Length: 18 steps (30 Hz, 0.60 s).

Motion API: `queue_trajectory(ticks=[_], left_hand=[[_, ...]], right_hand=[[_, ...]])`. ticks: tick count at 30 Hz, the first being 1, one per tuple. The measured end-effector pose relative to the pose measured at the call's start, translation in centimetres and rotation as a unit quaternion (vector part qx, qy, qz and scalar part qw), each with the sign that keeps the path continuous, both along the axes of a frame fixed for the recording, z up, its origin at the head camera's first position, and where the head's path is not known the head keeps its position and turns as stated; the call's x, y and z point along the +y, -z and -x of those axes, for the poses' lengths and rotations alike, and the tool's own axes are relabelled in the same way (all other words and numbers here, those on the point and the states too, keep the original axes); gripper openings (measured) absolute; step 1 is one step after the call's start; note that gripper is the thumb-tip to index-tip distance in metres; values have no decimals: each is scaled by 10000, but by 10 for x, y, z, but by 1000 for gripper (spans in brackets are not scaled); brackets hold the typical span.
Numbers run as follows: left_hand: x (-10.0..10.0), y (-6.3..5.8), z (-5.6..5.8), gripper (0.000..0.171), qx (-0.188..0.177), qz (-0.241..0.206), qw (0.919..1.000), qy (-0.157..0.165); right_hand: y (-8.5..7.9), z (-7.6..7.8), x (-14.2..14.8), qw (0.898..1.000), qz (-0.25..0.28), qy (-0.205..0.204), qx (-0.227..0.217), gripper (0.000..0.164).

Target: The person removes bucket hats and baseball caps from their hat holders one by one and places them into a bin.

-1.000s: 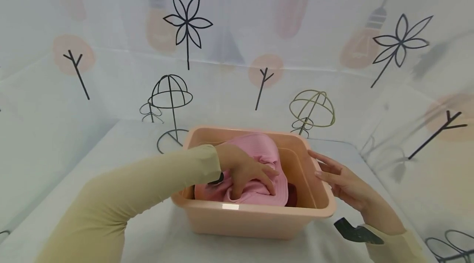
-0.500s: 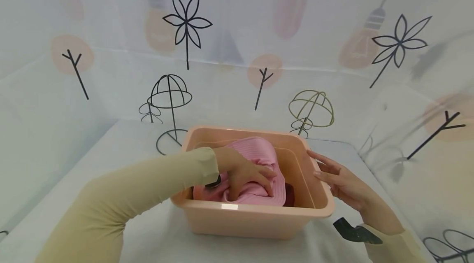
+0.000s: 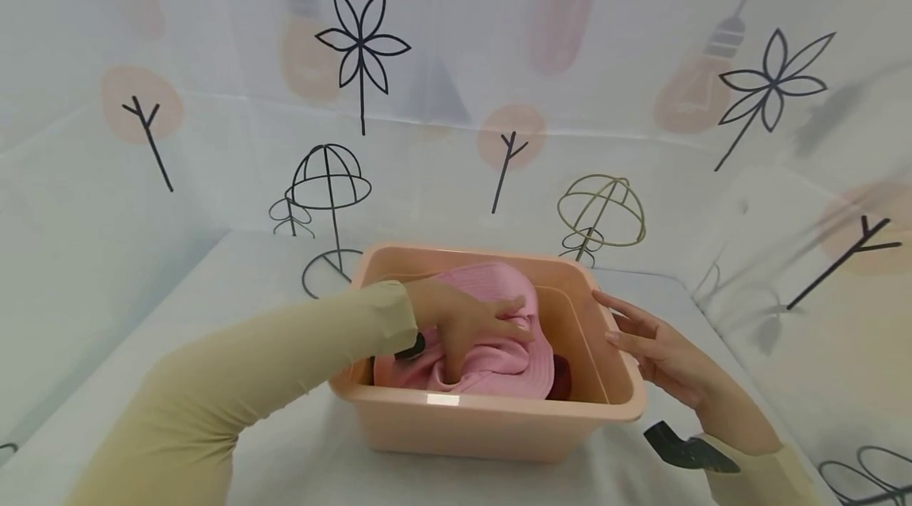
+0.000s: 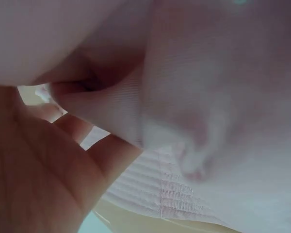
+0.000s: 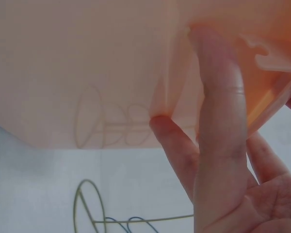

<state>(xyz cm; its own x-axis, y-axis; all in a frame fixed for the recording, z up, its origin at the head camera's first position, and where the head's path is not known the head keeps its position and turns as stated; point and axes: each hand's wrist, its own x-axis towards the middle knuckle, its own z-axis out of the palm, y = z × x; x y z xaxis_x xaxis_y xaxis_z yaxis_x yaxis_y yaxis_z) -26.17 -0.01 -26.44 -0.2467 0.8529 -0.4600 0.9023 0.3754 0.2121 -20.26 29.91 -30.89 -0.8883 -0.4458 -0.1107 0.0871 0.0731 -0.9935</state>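
A crumpled pink hat [image 3: 495,280] with a stitched brim lies in the peach plastic basin [image 3: 477,411]. My left hand [image 3: 473,324] is down in the basin on the hat, fingers stretched across its folds and thumb low in the cloth. In the left wrist view, folds of the hat [image 4: 208,126] cover much of the picture; the palm [image 4: 43,170] shows beside them, and some fingertips are hidden. My right hand [image 3: 663,351] holds the basin's right rim. In the right wrist view, a finger [image 5: 172,141] touches the basin wall.
A black wire stand [image 3: 331,205] rises behind the basin on the left, and an olive wire dome [image 3: 602,209] on the right. Something dark red [image 3: 560,379] shows beside the hat inside the basin. Patterned cloth [image 3: 427,55] hangs behind the table.
The left fingers have lifted and straightened a little over the hat, and its folds have shifted under them. The right hand and the basin stay in place.
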Motion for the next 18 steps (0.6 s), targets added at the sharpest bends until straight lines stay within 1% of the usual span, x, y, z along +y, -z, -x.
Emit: queue_trajectory(ticks=[3, 4, 5, 6, 10, 12, 13, 16, 17, 18], left_hand=[[3, 1, 2, 100, -183, 190, 9996, -42], [3, 1, 2, 99, -246, 217, 9994, -92], [4, 1, 2, 99, -336, 228, 9989, -227], [4, 2, 2, 98, -333, 245, 9988, -258], [5, 2, -1, 99, -103, 252, 9994, -219], [4, 2, -2, 101, 91, 239, 9996, -151], [4, 1, -2, 101, 199, 222, 9995, -66], [0, 0, -2, 102, 272, 70, 9996, -40], [-2, -1, -2, 101, 256, 17, 9997, -14], [-4, -3, -1, 100, 167, -55, 9998, -68]], right_hand=[[0, 0, 0, 10000, -30, 31, -12, 57], [0, 0, 0, 10000, -30, 41, -14, 57], [0, 0, 0, 10000, -26, 44, -17, 57], [0, 0, 0, 10000, -14, 44, -22, 57], [1, 0, 1, 10000, 36, -20, 4, 57], [2, 1, 2, 9999, 65, -74, 21, 57], [2, 1, 2, 9999, 71, -95, 32, 57], [2, 1, 1, 9999, 88, -123, 45, 57], [1, 1, 1, 9998, 95, -137, 58, 57], [1, 1, 1, 9999, 86, -127, 56, 57]])
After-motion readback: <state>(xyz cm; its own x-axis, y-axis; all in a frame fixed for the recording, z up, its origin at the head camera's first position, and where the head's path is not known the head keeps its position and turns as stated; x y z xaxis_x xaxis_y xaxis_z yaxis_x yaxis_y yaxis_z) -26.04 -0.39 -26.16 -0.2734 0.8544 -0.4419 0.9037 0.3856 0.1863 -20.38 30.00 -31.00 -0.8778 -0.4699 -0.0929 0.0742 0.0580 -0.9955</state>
